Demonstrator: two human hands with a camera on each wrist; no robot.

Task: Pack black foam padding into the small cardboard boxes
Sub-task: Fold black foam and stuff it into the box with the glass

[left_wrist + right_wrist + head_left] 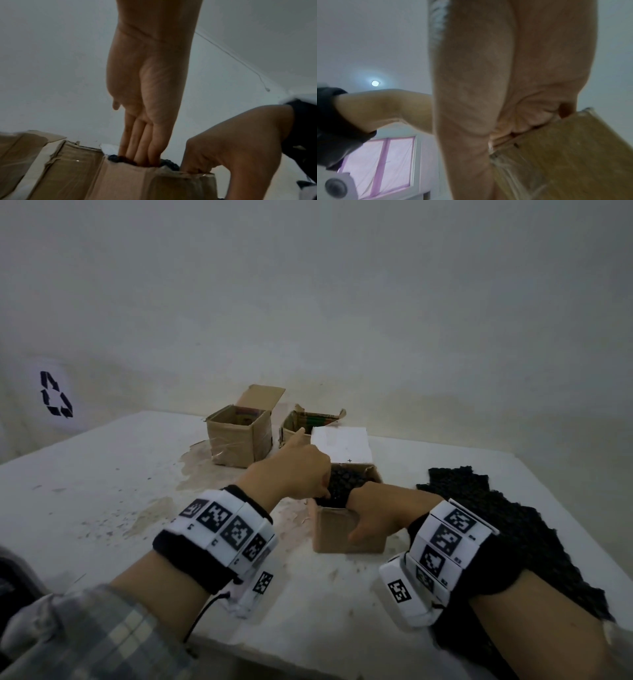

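Foam (342, 484) fills the open top of the near box (346, 534), which stands toward the middle of the bench (102, 474). Left hand (291, 470) reaches down into the box; in the left wrist view its fingers (142, 146) are straight and pressed together, tips sunk into the foam, while the forefinger points away in the head view. Right hand (380, 513) grips the box's near right wall, thumb inside against the foam, fingers curled over the outside. A foam sheet (513, 529) lies along the right edge. Two more open boxes, the left box (239, 436) and the right box (298, 426), stand near the far edge, with a white flap (342, 445) just behind the near box.
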